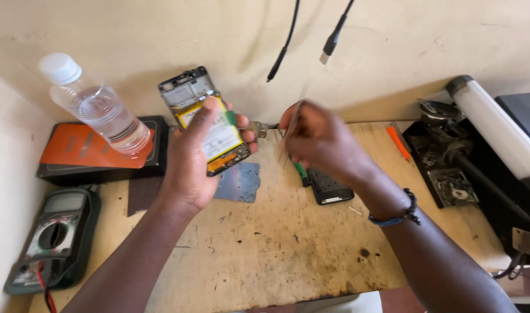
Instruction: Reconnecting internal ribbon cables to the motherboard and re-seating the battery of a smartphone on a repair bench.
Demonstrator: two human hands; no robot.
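Left hand wraps an opened phone, back cover off, held above the bench. Right hand pinches tweezers closed, tips blurred, just beside phone's edge.

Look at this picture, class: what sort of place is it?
Probably a phone repair bench. The left hand holds an opened phone with its yellow-edged battery exposed, a dark green multimeter lies nearby, and the worn wooden benchtop is scorched.

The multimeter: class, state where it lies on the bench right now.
In the head view, the multimeter lies at the bench's near left corner, in front of the black-and-orange box bearing the plastic bottle, left of the person's left forearm.
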